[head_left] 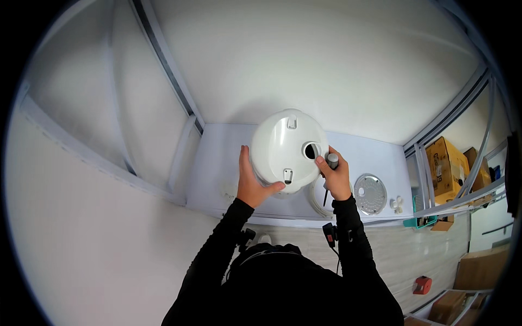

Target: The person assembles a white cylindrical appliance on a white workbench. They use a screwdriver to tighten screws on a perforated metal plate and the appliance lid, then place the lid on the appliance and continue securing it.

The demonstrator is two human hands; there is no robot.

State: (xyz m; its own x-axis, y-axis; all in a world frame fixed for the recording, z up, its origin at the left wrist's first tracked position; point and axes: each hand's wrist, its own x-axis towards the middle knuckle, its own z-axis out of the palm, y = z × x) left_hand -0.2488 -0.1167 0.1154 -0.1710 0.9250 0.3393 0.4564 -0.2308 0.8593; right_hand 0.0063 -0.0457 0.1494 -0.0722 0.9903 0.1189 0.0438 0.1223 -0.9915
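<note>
Between my two hands is a white round plastic cover (pixel 274 155), tilted above the table, with a dark round hole near its right side and two small recessed slots. My left hand (pixel 254 182) grips its left edge, thumb over the lower front. My right hand (pixel 337 176) holds its right side, thumb near the hole. Tucked in the right hand too is a screwdriver (pixel 332 158) with a grey handle, its dark shaft pointing down. Partly hidden below the cover, a white ring-shaped part (pixel 316 202) lies on the table. Beside it rests a perforated silver disc (pixel 371 194).
Small white parts (pixel 397 204) sit on the white table (pixel 217 157) right of the disc. A teal basket (pixel 421 220) and a yellow-brown carton (pixel 447 168) stand beyond the right frame. White panels enclose the back and left. A red object (pixel 422 285) lies on the floor.
</note>
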